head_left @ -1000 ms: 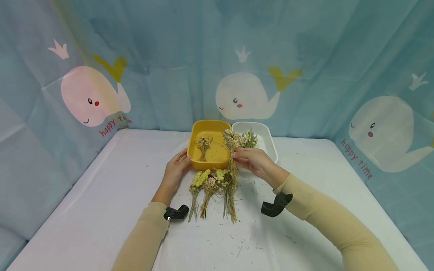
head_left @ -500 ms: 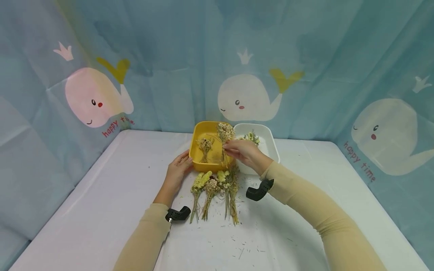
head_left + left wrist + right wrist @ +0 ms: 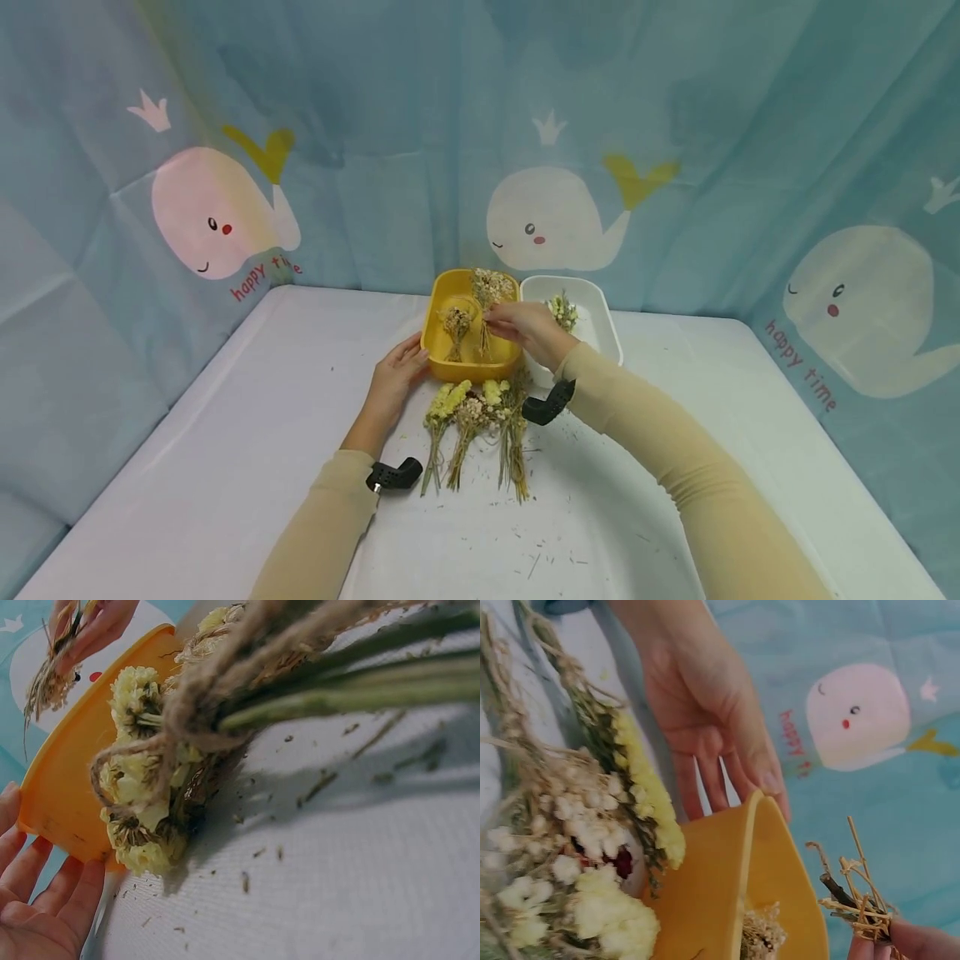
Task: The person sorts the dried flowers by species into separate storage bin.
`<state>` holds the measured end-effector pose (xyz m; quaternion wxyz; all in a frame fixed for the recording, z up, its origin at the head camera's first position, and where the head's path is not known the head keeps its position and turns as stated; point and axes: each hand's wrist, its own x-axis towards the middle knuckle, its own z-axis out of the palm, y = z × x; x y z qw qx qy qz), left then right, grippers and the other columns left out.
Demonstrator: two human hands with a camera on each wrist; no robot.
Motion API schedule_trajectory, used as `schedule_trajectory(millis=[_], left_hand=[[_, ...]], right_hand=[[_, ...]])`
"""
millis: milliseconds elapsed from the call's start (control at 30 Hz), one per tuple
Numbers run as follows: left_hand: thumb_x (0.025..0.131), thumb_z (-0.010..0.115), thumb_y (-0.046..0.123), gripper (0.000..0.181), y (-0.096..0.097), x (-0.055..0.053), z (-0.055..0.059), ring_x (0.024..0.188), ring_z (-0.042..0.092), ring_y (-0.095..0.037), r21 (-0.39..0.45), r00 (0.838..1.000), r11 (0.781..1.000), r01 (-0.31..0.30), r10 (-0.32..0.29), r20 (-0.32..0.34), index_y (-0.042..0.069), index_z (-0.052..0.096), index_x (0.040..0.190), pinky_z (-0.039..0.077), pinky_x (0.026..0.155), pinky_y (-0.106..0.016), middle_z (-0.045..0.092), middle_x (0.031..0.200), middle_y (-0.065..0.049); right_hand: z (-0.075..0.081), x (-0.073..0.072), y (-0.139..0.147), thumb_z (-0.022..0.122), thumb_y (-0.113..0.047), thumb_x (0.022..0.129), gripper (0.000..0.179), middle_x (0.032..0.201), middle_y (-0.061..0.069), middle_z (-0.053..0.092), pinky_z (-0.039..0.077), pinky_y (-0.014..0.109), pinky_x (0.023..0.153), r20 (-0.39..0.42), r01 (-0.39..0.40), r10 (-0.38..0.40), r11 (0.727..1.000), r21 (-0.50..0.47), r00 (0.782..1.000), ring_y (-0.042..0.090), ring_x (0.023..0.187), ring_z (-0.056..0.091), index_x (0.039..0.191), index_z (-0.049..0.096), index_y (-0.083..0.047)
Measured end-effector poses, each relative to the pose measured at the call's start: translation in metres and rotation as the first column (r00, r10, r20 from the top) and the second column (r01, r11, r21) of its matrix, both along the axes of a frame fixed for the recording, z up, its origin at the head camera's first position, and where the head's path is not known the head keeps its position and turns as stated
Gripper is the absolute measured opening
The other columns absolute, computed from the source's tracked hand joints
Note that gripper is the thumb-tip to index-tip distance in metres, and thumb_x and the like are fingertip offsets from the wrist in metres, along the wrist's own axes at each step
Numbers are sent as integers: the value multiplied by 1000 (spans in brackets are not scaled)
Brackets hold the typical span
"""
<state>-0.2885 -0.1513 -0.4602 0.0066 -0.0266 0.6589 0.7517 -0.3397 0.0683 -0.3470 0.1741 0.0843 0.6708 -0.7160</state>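
My right hand (image 3: 528, 325) pinches a small bunch of dried flowers (image 3: 492, 285) by its stems, holding it over the yellow tray (image 3: 468, 372). The bunch's pale blossoms point away from me; the cut stem ends (image 3: 866, 919) show by the fingertips in the right wrist view. A smaller brownish dried bunch (image 3: 456, 323) lies inside the yellow tray on its left. My left hand (image 3: 395, 368) touches the tray's left front corner, its fingers nearly straight against the outer wall and the thumb near the rim, as the right wrist view shows.
A white tray (image 3: 600, 321) stands right beside the yellow one, with a yellow-green bunch (image 3: 561, 310) in it, partly hidden by my right hand. Several tied dried bunches (image 3: 471, 414) lie in front of the trays. Plant crumbs (image 3: 534, 567) litter the white tabletop; a whale-print curtain (image 3: 390, 208) hangs behind.
My right hand has moved left with the dried bunch, from the gap between the trays to over the yellow tray. The left hand stays at the yellow tray's corner.
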Motion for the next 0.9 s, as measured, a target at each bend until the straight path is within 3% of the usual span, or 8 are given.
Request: schedule_trajectory(millis=[133,300,433,633,900], left_hand=[[101,59,20,55,-1,-1,-1,145,41,-21,-3,1000,1000,1,-1,-6,16,40,153,43,116,-38,38,160,-9],[102,58,19,54,0,-2,0,144,43,-22,-1,1000,1000,-3,3,-1,15,41,153,43,116,-38,38,159,-10],[101,59,19,55,1,-2,0,144,43,-22,0,1000,1000,-4,4,-2,14,41,153,44,115,-38,39,159,-10],[101,59,19,55,2,-4,2,144,43,-23,-10,1000,1000,-14,14,-5,14,41,153,44,115,-38,40,159,-10],[102,58,18,55,-1,-3,-4,144,43,-21,-22,1000,1000,-9,9,5,15,40,153,44,114,-37,39,159,-9]], right_hand=[[-3,-10,-8,68,2,90,34,127,15,65,59,29,94,-14,38,-38,999,-16,999,14,90,70,124,66,5],[-7,-18,-20,67,6,89,36,130,20,65,60,31,94,-29,82,-83,996,-36,996,28,111,70,125,64,8],[-10,-23,-27,67,6,89,34,128,21,66,60,32,92,-45,90,-91,995,-33,995,31,119,66,123,65,8],[-16,-30,-38,69,11,85,31,125,22,67,61,34,91,-47,118,-118,993,-14,992,32,112,69,116,68,10],[-40,-30,-54,71,13,82,26,110,22,72,64,34,83,-60,132,-130,991,23,990,29,94,75,108,71,12]])
